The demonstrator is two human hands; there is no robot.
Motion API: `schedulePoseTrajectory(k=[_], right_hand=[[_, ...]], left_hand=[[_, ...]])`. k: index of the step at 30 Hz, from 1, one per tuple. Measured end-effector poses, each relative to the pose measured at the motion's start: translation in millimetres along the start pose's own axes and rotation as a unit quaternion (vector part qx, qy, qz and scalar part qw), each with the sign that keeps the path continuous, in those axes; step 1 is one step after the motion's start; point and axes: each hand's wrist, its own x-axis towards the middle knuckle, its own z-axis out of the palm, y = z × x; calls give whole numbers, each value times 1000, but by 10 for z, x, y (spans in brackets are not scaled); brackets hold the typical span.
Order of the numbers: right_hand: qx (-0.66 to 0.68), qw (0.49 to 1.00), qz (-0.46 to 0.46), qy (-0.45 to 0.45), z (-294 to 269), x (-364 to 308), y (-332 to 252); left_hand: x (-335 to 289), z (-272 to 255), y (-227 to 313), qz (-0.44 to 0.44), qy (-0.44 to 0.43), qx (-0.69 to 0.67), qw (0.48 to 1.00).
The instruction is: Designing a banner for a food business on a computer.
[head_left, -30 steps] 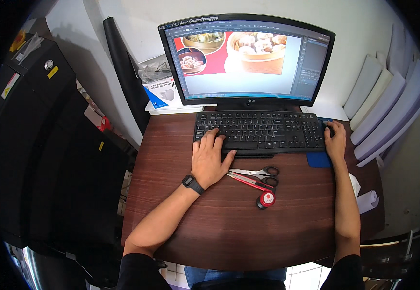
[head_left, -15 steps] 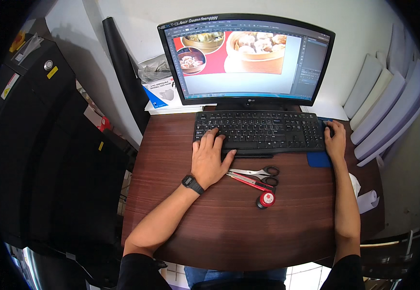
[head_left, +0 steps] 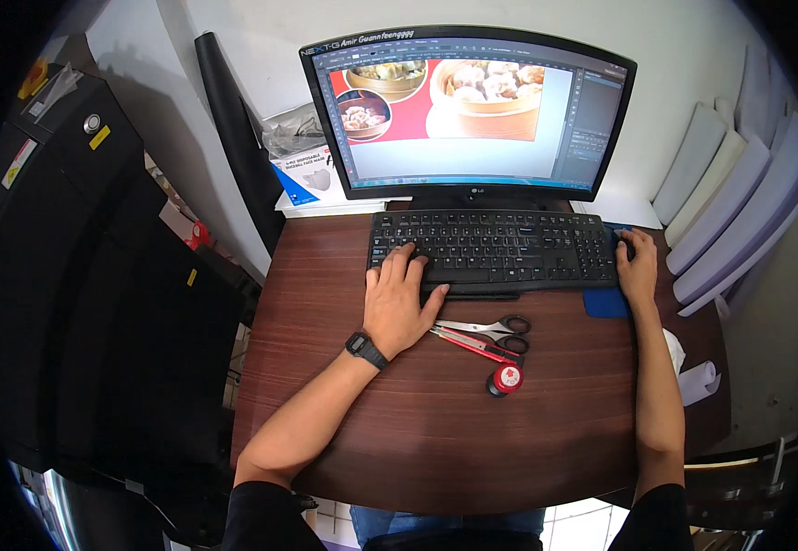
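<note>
My left hand point(head_left: 396, 305) lies with fingers spread over the left end of a black keyboard point(head_left: 500, 250), fingertips on the lower-left keys and thumb by the front edge. At the keyboard's right end, my right hand point(head_left: 638, 268) curls over a dark computer mouse point(head_left: 619, 239), which it mostly hides. A blue mouse pad point(head_left: 606, 304) shows beneath. Behind the keyboard, a monitor point(head_left: 472, 163) displays an editing window with pictures of dumplings in round steamers on red. Close to my left thumb are scissors point(head_left: 483, 327) with black handles and a red utility knife point(head_left: 468, 344).
A small red-and-black round object point(head_left: 506, 378) sits near the knife on the brown desk point(head_left: 435, 441). Paper rolls point(head_left: 738, 211) lean at the right wall. A face mask box point(head_left: 312, 178) stands left of the monitor. A large black cabinet point(head_left: 96, 275) fills the left side.
</note>
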Motion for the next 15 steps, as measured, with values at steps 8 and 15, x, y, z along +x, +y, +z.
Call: schedulePoseTrajectory(k=[8,15], right_hand=[[5,1000,-5,8,16,-8,19],[2,1000,-4,8,28,-2,38]], left_hand=[[-1,-6,9,2,3,-7,1000],[-2,13,5,-1,8,4,1000]])
